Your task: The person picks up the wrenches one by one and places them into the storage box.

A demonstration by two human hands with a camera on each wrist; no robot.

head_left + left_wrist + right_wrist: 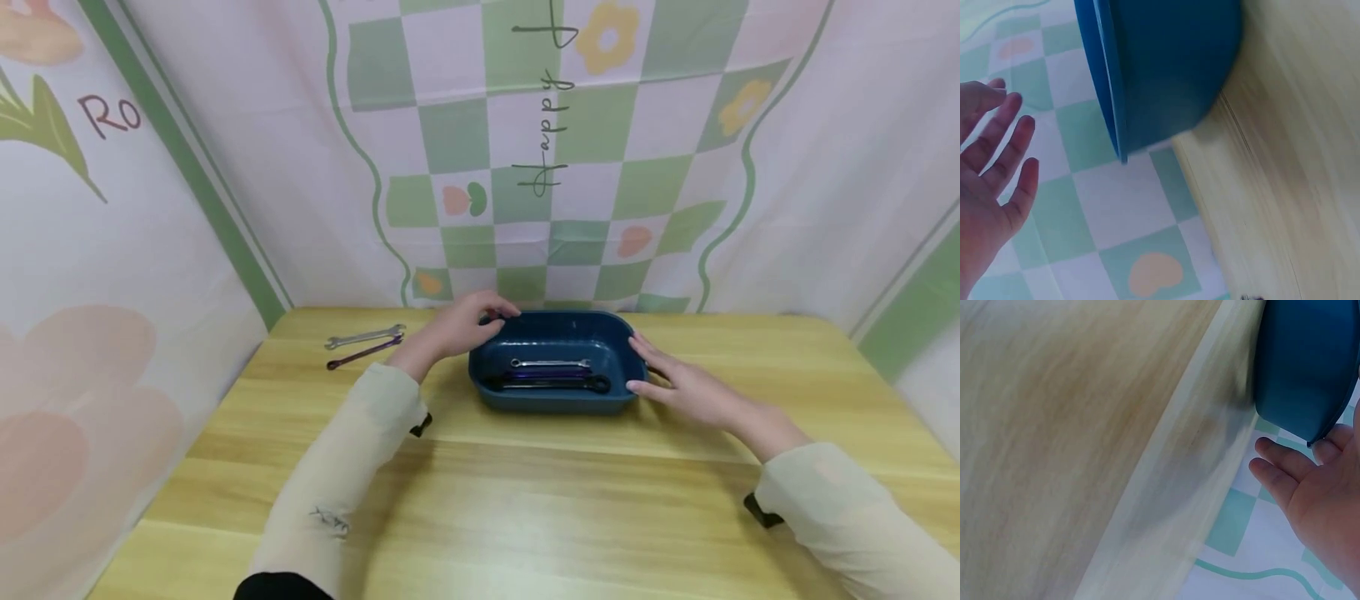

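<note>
A dark blue oblong basin stands on the table, with a small silver wrench, a purple wrench and a black ring-ended wrench lying side by side in it. My left hand hovers over its far left corner; the left wrist view shows the fingers loosely bent and apart from the basin wall. At the right end, my right hand has its extended fingertips at the rim. From the right wrist, the fingers look spread beside the basin's end.
Left of the basin, a silver open-ended wrench and a purple wrench lie on the wooden table. A checkered cloth hangs behind the table's far edge, and another printed cloth hangs along the left.
</note>
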